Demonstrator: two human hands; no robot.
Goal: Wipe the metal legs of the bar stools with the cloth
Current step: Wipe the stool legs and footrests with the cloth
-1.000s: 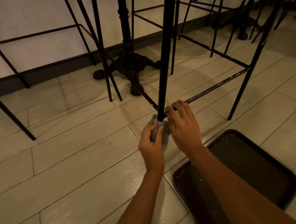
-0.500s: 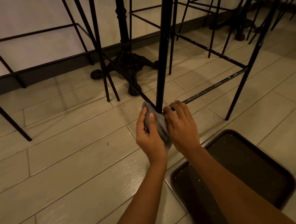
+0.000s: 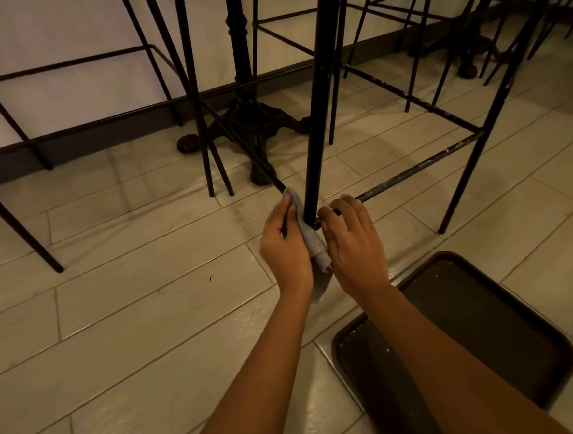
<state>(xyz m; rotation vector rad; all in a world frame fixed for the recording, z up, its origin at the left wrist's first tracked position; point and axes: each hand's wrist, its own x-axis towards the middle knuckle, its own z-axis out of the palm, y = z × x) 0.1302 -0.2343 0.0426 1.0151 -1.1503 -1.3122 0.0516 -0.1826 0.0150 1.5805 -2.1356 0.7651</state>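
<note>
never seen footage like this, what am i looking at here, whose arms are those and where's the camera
There is no machine here. These are a person's two bare arms, filmed by one wide-angle camera worn on their head, looking forward and down. The left hand holds a grey cloth against a black stool leg, low down near the floor. The right hand rests where a crossbar meets that leg; whether it grips is unclear. A dark tray lies on the tiled floor beside the right arm. Behind stand more stool frames and a table base.
</note>
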